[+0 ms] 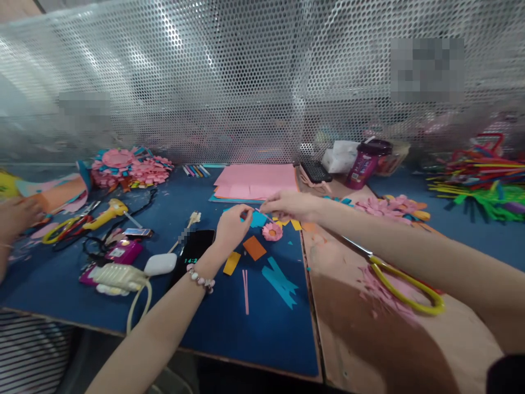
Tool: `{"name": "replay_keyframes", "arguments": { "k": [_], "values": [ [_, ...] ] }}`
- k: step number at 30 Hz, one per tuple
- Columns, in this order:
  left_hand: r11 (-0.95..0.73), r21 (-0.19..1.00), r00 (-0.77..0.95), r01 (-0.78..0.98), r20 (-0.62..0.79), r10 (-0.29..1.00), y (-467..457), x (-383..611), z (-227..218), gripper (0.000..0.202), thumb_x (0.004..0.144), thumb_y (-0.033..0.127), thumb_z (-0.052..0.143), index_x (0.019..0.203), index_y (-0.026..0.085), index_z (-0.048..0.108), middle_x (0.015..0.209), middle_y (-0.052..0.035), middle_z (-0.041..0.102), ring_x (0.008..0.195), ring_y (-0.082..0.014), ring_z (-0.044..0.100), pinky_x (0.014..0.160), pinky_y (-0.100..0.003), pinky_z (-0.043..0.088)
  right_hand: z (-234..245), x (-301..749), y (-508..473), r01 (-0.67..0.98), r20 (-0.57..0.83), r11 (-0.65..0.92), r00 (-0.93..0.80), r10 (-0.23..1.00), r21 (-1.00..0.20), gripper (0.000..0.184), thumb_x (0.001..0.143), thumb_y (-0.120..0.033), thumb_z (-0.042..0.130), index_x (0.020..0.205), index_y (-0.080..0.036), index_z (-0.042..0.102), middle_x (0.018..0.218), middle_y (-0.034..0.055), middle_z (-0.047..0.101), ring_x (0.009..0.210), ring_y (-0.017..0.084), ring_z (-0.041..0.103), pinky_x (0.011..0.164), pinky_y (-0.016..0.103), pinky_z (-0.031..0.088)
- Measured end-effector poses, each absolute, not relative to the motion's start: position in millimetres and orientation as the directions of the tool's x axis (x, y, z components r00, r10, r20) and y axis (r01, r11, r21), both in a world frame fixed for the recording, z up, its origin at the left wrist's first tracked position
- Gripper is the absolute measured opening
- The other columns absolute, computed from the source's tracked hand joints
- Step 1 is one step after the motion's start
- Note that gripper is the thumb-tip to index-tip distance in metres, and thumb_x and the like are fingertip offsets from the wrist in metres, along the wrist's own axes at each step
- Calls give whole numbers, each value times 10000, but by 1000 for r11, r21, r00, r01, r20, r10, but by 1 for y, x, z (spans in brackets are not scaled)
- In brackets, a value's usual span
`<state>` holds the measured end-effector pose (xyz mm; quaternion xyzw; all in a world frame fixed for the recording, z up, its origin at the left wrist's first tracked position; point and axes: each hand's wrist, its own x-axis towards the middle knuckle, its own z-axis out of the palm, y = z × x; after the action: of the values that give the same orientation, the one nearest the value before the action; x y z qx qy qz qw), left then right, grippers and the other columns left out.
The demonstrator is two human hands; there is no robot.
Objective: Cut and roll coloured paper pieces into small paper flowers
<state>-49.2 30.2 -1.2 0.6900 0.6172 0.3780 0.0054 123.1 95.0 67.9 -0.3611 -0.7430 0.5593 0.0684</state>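
Observation:
My left hand [234, 229], with a beaded bracelet on its wrist, is closed in a pinch; what lies in its fingertips is too small to make out. Just to its right, my right hand [289, 206] pinches what looks like a thin pale paper strip. Below the fingers sits a pink paper flower [272, 232] with an orange centre. Around it lie blue paper pieces [258, 219], an orange paper rectangle [255, 248], a yellow paper piece [232, 263], narrow pink strips [245, 293] and notched blue strips [279, 280].
Pink paper sheets [256, 180] lie at the back. Yellow-handled scissors [406, 287] rest under my right forearm. A phone [196, 254], white case [161, 264] and yellow glue gun [107, 213] are left. Another person's hand [18, 219] holds paper at far left. A purple cup [365, 164] stands back right.

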Motion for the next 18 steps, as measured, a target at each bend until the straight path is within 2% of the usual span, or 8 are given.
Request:
{"name": "replay_keyframes", "arguments": {
  "k": [4,8,11,13,15,16,17,18],
  "values": [
    [-212,479,-69,852,504,861,31,-52,-2,141,840,221,495,842,202,634,869,-20,699,759,-157,626,750,-272,462,62,117,11,395,-426,-208,-617,662,-895,181,827,-245,458,707,-172,344,561,-73,257,441,21,237,394,167,203],
    [-219,451,-25,865,475,880,28,-51,-2,151,842,215,482,850,208,633,896,-30,698,789,-169,632,769,-281,466,48,113,-51,319,-609,-531,-550,571,-785,138,816,-202,475,711,-161,396,514,-64,343,410,29,334,367,150,252],
    [-268,426,58,864,444,894,25,-45,0,160,846,204,473,864,204,631,903,-35,690,805,-171,626,755,-277,469,43,113,-62,268,-626,-598,-568,534,-755,82,845,-224,474,800,-156,466,495,-59,405,384,44,379,366,162,314],
    [-309,408,111,859,440,891,23,-42,1,162,847,196,470,878,201,629,901,-38,683,820,-172,619,753,-280,468,42,118,-49,346,-591,-491,-600,540,-799,125,854,-241,482,938,-150,500,534,-48,459,403,63,437,383,184,357],
    [-339,392,147,855,443,884,21,-40,2,163,850,193,469,873,200,630,893,-42,677,834,-175,613,764,-287,467,42,128,-20,506,-490,-161,-627,606,-847,188,867,-257,462,1006,-146,525,607,-17,526,436,79,485,425,211,391],
    [-348,388,158,853,445,882,21,-39,2,165,852,193,467,870,199,630,893,-45,674,840,-176,611,770,-290,467,41,135,-1,563,-332,159,-666,668,-811,194,874,-262,459,999,-150,557,697,11,573,504,83,529,485,216,415],
    [-353,387,162,852,446,880,21,-39,1,167,854,194,465,870,199,631,895,-49,672,844,-177,610,776,-294,467,40,142,21,593,-105,479,-691,715,-647,194,883,-251,440,966,-153,585,809,40,602,624,96,572,583,228,441],
    [-357,390,165,849,445,880,21,-39,1,168,855,194,465,873,198,632,896,-52,670,846,-177,609,777,-297,468,39,150,45,613,-18,554,-679,733,-563,185,872,-217,454,946,-138,604,940,85,601,819,145,586,728,272,442]
  ]
}}
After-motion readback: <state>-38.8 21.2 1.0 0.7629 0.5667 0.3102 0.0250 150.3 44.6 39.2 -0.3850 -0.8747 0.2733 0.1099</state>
